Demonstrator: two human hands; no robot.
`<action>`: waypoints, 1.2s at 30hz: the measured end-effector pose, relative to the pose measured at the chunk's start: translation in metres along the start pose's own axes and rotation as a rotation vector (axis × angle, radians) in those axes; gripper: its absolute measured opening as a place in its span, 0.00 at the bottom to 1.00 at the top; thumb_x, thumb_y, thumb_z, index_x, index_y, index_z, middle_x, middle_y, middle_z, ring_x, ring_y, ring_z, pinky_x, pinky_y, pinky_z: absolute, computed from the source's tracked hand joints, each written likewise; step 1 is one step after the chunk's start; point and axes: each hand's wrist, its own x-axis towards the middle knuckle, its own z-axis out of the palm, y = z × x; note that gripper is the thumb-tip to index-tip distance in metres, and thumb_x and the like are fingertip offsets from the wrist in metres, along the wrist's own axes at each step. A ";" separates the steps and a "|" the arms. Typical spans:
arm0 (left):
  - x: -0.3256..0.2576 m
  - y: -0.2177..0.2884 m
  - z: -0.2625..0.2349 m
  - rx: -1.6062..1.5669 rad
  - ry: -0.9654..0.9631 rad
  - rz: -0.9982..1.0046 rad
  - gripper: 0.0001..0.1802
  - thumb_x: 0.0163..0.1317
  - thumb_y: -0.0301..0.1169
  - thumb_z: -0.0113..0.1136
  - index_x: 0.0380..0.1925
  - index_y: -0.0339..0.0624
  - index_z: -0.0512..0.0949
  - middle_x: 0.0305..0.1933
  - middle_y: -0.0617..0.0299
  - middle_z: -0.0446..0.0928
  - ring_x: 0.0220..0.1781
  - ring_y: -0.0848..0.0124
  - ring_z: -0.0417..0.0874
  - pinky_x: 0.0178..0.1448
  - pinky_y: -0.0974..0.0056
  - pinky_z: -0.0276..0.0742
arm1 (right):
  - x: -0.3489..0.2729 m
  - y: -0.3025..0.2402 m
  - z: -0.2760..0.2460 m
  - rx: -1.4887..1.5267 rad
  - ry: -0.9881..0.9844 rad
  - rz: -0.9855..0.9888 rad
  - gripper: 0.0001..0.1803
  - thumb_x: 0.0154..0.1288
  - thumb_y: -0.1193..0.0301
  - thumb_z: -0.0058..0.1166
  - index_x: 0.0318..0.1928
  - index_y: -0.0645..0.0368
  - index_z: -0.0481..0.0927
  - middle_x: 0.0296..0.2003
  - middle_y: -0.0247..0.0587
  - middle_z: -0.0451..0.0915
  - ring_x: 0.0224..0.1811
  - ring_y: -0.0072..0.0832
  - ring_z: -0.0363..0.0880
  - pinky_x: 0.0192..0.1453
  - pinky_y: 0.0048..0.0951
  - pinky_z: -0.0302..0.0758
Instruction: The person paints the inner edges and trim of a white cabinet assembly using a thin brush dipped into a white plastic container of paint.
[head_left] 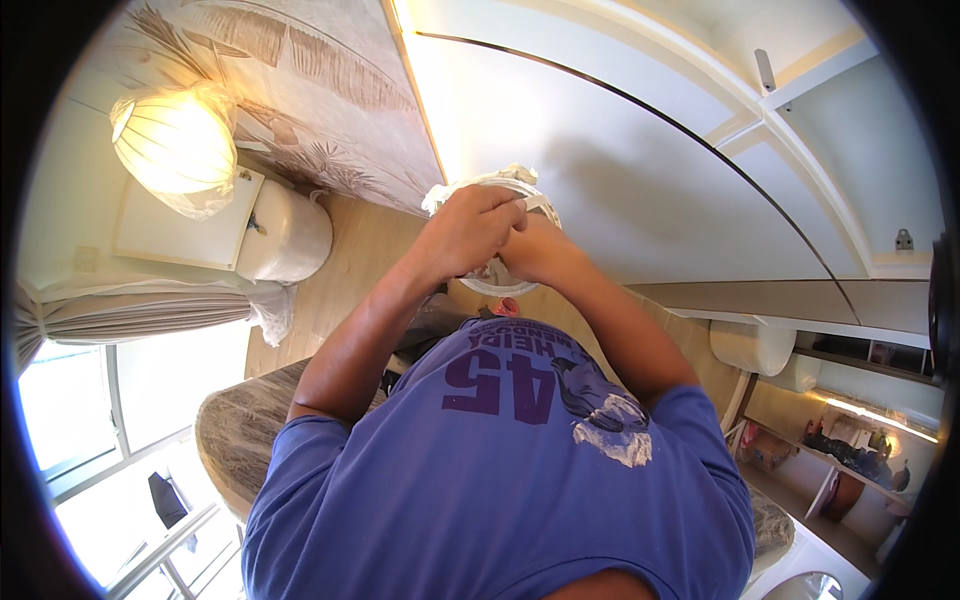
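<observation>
Both of my hands meet over a round white bucket-like container (486, 287) in front of my chest. Crumpled white material (517, 173), plastic or cloth, lies along its far rim. My left hand (474, 228) is closed, its fingers curled over and touching the right one. Tucked partly beneath it, my right hand (534, 246) is closed too, with the fingers mostly hidden. A short white strip (537, 202) shows beside the knuckles; whether a hand grips it cannot be made out. Greyish contents show between the wrists, too small to identify.
A lit lamp (180, 145) in clear plastic stands at the far left over a white cabinet (185, 225) and a wrapped rounded seat (285, 235). White panels (620, 170) rise ahead and right. Plastic-covered brown furniture (240, 435) is behind me; a curtain (150, 315) hangs left.
</observation>
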 end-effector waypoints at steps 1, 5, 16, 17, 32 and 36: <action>0.000 -0.002 -0.001 -0.033 0.011 -0.011 0.18 0.74 0.38 0.52 0.30 0.35 0.80 0.20 0.73 0.64 0.24 0.82 0.63 0.28 0.69 0.60 | -0.006 -0.010 -0.014 -0.039 -0.017 0.051 0.09 0.61 0.73 0.56 0.41 0.58 0.86 0.38 0.51 0.84 0.46 0.48 0.84 0.50 0.46 0.80; 0.001 -0.002 -0.010 -0.062 0.011 0.007 0.18 0.74 0.36 0.52 0.30 0.34 0.80 0.20 0.73 0.63 0.24 0.82 0.61 0.27 0.69 0.57 | -0.048 -0.039 -0.071 0.039 0.120 0.050 0.07 0.60 0.74 0.57 0.37 0.59 0.87 0.37 0.46 0.85 0.43 0.43 0.85 0.47 0.42 0.81; 0.010 0.000 -0.016 -0.026 0.026 0.017 0.17 0.74 0.36 0.52 0.30 0.34 0.79 0.20 0.73 0.63 0.23 0.82 0.59 0.27 0.69 0.54 | -0.121 -0.026 -0.078 0.360 0.458 0.059 0.08 0.57 0.80 0.64 0.38 0.59 0.87 0.37 0.38 0.88 0.42 0.35 0.84 0.48 0.35 0.80; 0.011 0.001 -0.015 -0.008 0.021 0.019 0.17 0.73 0.36 0.52 0.30 0.34 0.79 0.20 0.73 0.63 0.23 0.82 0.59 0.27 0.69 0.54 | -0.123 -0.026 -0.076 0.342 0.475 0.041 0.08 0.57 0.80 0.64 0.38 0.59 0.87 0.37 0.38 0.88 0.42 0.35 0.84 0.49 0.35 0.80; 0.017 0.024 -0.012 0.092 -0.077 -0.008 0.16 0.69 0.36 0.52 0.29 0.33 0.79 0.19 0.69 0.66 0.23 0.80 0.63 0.28 0.67 0.60 | -0.160 -0.040 -0.087 0.374 0.600 0.045 0.10 0.55 0.81 0.62 0.38 0.58 0.86 0.41 0.38 0.86 0.44 0.39 0.83 0.49 0.36 0.79; 0.027 0.037 -0.013 0.100 -0.150 -0.039 0.16 0.70 0.35 0.51 0.29 0.34 0.78 0.19 0.71 0.63 0.23 0.81 0.61 0.27 0.68 0.58 | -0.170 -0.035 -0.075 0.481 0.550 0.075 0.10 0.55 0.80 0.63 0.39 0.58 0.86 0.41 0.39 0.86 0.44 0.39 0.83 0.48 0.37 0.79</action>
